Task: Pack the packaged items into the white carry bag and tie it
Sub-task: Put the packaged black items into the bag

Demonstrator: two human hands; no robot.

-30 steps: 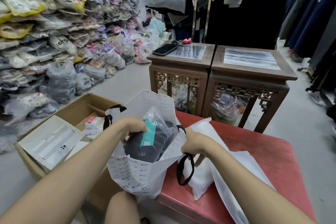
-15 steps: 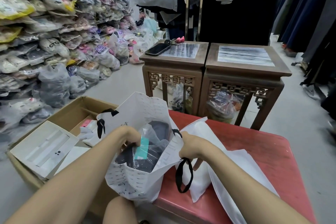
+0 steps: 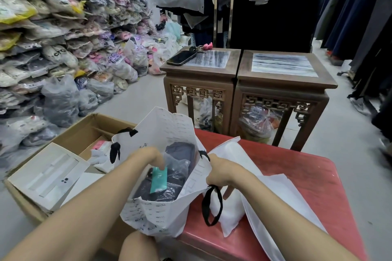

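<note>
The white carry bag [image 3: 161, 216] with small print and black ribbon handles stands open at the near left corner of the red table [image 3: 301, 178]. Inside it lies a dark garment in a clear plastic pack [image 3: 169, 184] with a teal label. My left hand [image 3: 148, 155] reaches into the bag's mouth, fingers down on the pack. My right hand [image 3: 220, 175] grips the bag's right rim, where a black handle loop [image 3: 210, 205] hangs. More flat white bags [image 3: 273, 193] lie on the table beside it.
An open cardboard box [image 3: 70, 140] with white cartons sits on the floor at left. Piles of bagged goods [image 3: 63, 48] fill the left side. Two carved wooden stands [image 3: 244, 78] are behind, one carrying a phone [image 3: 181, 58]. Clothes hang at right.
The packaged garment has sunk deeper into the bag under my left hand. My right hand keeps hold of the rim.
</note>
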